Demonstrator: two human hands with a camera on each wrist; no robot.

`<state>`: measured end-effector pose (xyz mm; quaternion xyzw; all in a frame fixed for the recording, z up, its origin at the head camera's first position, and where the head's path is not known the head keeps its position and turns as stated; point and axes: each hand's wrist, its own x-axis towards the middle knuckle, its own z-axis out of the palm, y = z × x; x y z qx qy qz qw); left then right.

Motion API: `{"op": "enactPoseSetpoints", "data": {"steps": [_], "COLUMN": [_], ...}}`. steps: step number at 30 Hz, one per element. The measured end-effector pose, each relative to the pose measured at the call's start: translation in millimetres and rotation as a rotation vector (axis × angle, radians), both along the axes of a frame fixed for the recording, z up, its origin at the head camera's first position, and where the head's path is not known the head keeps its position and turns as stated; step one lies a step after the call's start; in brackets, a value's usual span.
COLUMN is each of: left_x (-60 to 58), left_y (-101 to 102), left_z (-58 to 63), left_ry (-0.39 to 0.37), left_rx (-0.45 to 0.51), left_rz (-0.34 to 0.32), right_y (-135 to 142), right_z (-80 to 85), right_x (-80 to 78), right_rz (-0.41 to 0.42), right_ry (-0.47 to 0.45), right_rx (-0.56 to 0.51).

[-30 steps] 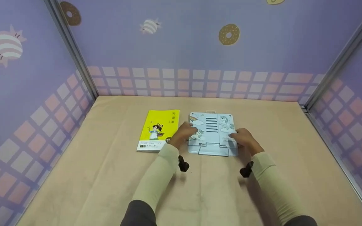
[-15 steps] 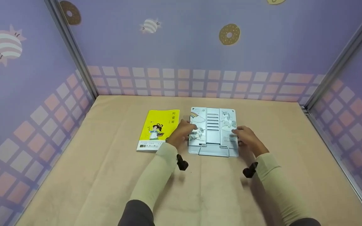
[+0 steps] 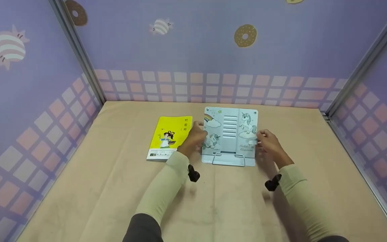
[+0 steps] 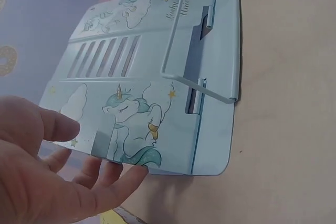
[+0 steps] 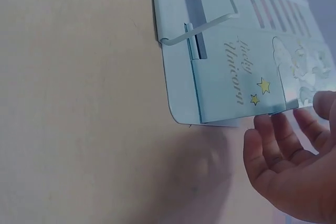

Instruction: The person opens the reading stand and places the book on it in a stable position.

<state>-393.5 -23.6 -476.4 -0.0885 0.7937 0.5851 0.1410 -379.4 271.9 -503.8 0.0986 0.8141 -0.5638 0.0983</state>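
Observation:
A light blue metal book stand (image 3: 228, 144) with unicorn pictures stands on the table, its back panel tilted up from the base plate. My left hand (image 3: 193, 138) pinches the panel's left edge, thumb on the printed face and fingers behind. At the opposite edge, my right hand (image 3: 271, 145) holds the panel the same way. The left wrist view shows the wire page holder (image 4: 176, 40) at the front of the stand and slots in the panel. In the right wrist view, the base plate (image 5: 181, 95) lies flat on the table.
A yellow book (image 3: 168, 131) with a cartoon figure lies flat left of the stand, partly covered by my left hand. A beige cloth (image 3: 119, 188) covers the table. Patterned purple walls (image 3: 193, 50) enclose the back and sides.
The stand's panel has risen from a low slant to a steeper tilt, both hands moving up with it. My right hand has shifted slightly right. The yellow book has stayed put.

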Motion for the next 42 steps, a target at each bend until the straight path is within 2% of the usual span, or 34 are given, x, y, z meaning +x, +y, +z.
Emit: {"op": "enactPoseSetpoints", "data": {"steps": [6, 14, 19, 22, 25, 30, 33, 37, 42], "left_x": [4.1, 6.7, 4.0, 1.7, 1.7, 7.3, 11.8, 15.0, 11.8], "left_y": [-4, -3, -2, 0, 4, 13, 16, 21, 25], "left_z": [-2.9, -5.6, -5.5, -6.7, -9.1, -10.4, -7.1, 4.9, 24.6], "left_ry": [0.157, 0.199, 0.258, 0.299, 0.358, 0.466, 0.506, 0.492, 0.406], "left_rx": [-0.132, -0.17, -0.177, -0.175, -0.19, -0.268, -0.307, -0.347, -0.293], "left_rz": [-0.039, -0.061, -0.066, -0.04, 0.017, 0.117, 0.139, 0.099, 0.011], "right_y": [3, 11, 17, 21, 25, 28, 31, 35, 40], "right_z": [2.2, 3.0, 3.9, 5.0, 3.8, 1.2, 0.1, -1.2, -2.0], "right_x": [2.5, 4.4, 4.2, 4.3, 6.2, 10.6, 12.0, 12.6, 13.7], "right_rz": [0.018, 0.031, 0.028, 0.05, 0.093, 0.17, 0.2, 0.231, 0.296], "right_ry": [0.114, 0.084, 0.08, 0.056, 0.013, -0.042, -0.057, -0.06, -0.061], "right_rx": [-0.026, -0.064, -0.119, -0.169, -0.207, -0.242, -0.259, -0.282, -0.318]}}
